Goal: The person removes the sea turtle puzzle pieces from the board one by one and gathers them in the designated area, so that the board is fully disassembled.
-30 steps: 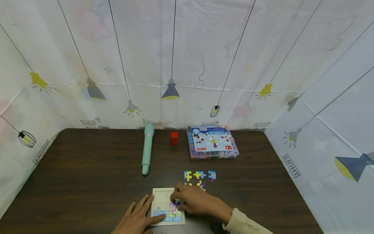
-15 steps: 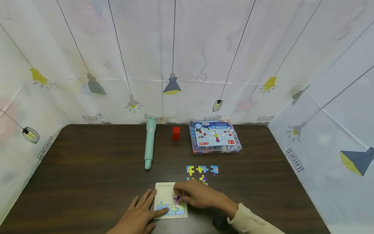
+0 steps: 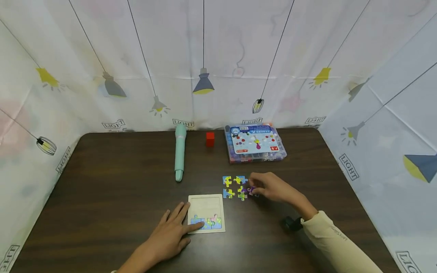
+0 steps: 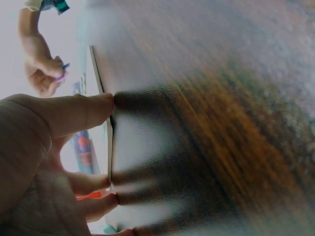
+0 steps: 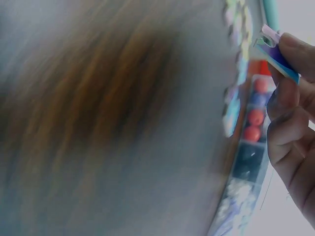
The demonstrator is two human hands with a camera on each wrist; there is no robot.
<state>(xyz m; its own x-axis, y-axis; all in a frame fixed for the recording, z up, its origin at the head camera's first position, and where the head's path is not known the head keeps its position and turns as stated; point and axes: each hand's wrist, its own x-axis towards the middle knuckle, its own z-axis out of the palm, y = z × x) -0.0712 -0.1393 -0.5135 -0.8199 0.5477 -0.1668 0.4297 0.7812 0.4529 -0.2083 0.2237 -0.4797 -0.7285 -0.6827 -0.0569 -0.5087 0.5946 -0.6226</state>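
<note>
My right hand (image 3: 277, 188) pinches a purple jigsaw piece (image 5: 276, 54) between thumb and fingertips, above the right end of the loose jigsaw pieces (image 3: 241, 193). In the right wrist view that piece is tilted, with pink and light blue parts showing. My left hand (image 3: 172, 232) lies with fingers spread at the left side of a square pale puzzle tray (image 3: 205, 203). Its thumb presses on the joined blue pieces (image 3: 216, 223) along the tray's near edge, while the index fingertip touches the tray's left rim. In the left wrist view, the fingertips (image 4: 106, 101) meet the tray's edge.
Behind the loose pieces stands a clear compartment box (image 3: 256, 144) with a printed label. A red block (image 3: 209, 139) and a mint-green capped stick (image 3: 179, 153) lie to its left. A patterned curtain (image 3: 164, 57) borders the dark wooden table (image 3: 119, 178).
My right hand lifts the purple piece from the tray and carries it right and away to the loose pieces. My left hand stays on the tray; the head view has tilted down.
</note>
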